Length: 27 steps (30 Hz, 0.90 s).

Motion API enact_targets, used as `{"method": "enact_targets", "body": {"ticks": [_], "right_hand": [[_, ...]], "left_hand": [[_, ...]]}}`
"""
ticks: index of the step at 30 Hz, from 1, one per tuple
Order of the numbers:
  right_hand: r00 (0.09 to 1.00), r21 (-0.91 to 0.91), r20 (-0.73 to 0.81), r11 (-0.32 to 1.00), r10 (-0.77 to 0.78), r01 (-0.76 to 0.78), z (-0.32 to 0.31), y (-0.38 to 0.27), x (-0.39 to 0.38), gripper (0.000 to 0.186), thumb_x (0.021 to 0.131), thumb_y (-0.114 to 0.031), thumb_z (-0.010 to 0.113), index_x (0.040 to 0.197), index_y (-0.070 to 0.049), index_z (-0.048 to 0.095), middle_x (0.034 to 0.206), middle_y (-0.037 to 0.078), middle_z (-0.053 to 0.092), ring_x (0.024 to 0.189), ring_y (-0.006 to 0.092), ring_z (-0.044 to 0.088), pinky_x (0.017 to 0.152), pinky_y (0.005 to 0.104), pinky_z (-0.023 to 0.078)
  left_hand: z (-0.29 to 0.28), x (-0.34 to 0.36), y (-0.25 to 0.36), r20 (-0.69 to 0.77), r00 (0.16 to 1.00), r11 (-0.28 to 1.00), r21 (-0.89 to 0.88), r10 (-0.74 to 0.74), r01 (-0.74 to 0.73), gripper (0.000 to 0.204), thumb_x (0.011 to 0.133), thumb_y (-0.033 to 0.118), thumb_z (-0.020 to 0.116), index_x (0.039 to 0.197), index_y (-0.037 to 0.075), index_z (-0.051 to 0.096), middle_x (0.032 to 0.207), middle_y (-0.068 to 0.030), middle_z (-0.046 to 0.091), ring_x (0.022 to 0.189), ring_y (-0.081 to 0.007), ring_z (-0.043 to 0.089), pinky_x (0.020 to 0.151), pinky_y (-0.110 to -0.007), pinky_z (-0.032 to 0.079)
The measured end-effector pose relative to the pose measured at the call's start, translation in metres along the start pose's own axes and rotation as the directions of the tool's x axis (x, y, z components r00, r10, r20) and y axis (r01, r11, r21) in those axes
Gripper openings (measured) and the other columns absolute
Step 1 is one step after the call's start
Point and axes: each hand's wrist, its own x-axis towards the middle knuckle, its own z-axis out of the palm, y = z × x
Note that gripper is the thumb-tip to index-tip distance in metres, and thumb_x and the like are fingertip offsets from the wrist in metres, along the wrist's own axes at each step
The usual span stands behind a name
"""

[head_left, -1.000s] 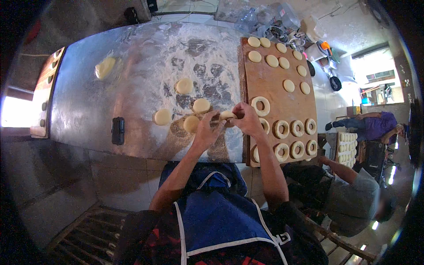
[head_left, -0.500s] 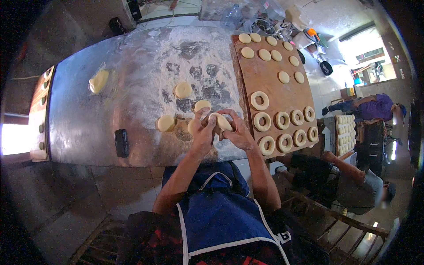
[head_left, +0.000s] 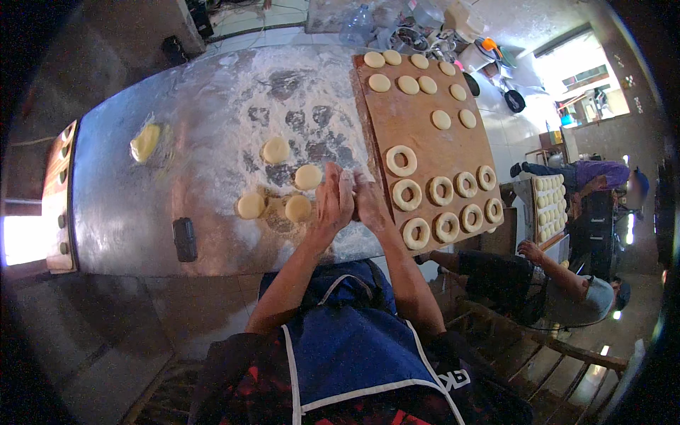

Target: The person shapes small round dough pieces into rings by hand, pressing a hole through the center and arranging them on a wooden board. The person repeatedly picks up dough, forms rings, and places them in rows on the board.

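Observation:
My left hand point(head_left: 332, 202) and my right hand point(head_left: 370, 200) are pressed close with fingers together over the floured steel table point(head_left: 120, 205); whatever lies between them is hidden. Beside my left hand are pale dough rounds point(head_left: 298, 208), point(head_left: 308, 177), with another point(head_left: 250, 205) further left and one point(head_left: 275, 150) farther back. A wooden board point(head_left: 439, 149) on the right holds several dough rings point(head_left: 406, 194) in the front part and several flat rounds point(head_left: 408, 84) behind them.
A yellow greasy lump point(head_left: 145, 144) and a dark phone-like case point(head_left: 184, 239) lie on the left. Pots and containers point(head_left: 489, 57) stand beyond the table. At the right are a person in grey point(head_left: 577, 297), a person in purple point(head_left: 595, 173) and a tray of dough pieces point(head_left: 549, 205).
The dough piece that both hands held and turned earlier is now hidden as the hands have come together, fingers straighter. The view has shifted, and the grey-clad person's arm has moved.

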Motion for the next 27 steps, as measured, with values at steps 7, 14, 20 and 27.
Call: {"method": "enact_targets", "body": {"ticks": [7,14,20,27], "right_hand": [[0.989,0.084,-0.054,0.987,0.140,-0.136,-0.026,-0.012,-0.004,0.053,0.102,-0.044,0.037,0.107,0.005,0.057,0.099,0.011,0.060,0.087,0.0157,0.054,0.078,0.0316,0.045],[0.936,-0.167,-0.184,0.948,-0.300,0.271,-0.060,0.011,-0.003,0.055,0.102,-0.042,0.036,0.091,0.006,0.061,0.068,0.007,0.053,0.064,0.0163,0.046,0.059,0.0359,0.039],[0.985,0.163,-0.160,0.983,-0.061,0.088,-0.094,0.020,0.001,0.060,0.101,-0.042,0.035,0.080,0.007,0.060,0.064,0.009,0.054,0.062,0.0175,0.049,0.057,0.0362,0.039],[0.998,0.256,-0.056,0.967,0.001,0.013,-0.140,0.035,0.014,0.053,0.101,-0.040,0.036,0.080,0.003,0.059,0.068,0.009,0.060,0.060,0.0192,0.054,0.058,0.0372,0.046]], "left_hand": [[0.033,0.003,-0.019,0.012,0.986,0.969,-0.178,-0.169,0.169,0.039,0.099,0.035,0.037,0.081,0.003,0.048,0.073,-0.0032,0.046,0.069,-0.0171,0.048,0.062,-0.035,0.039],[0.072,0.001,-0.022,0.037,0.968,0.863,-0.446,-0.248,0.238,0.037,0.098,0.036,0.041,0.090,0.003,0.053,0.076,-0.0066,0.053,0.072,-0.0191,0.053,0.064,-0.035,0.043],[0.105,0.003,-0.009,-0.025,0.998,0.983,-0.178,-0.050,0.045,0.039,0.099,0.034,0.037,0.077,0.005,0.050,0.070,-0.0094,0.055,0.066,-0.0158,0.051,0.060,-0.034,0.044],[0.154,0.004,-0.008,0.004,0.997,0.985,-0.157,-0.074,0.074,0.038,0.099,0.038,0.042,0.081,0.007,0.051,0.073,-0.0041,0.053,0.064,-0.0153,0.053,0.058,-0.031,0.044]]}}
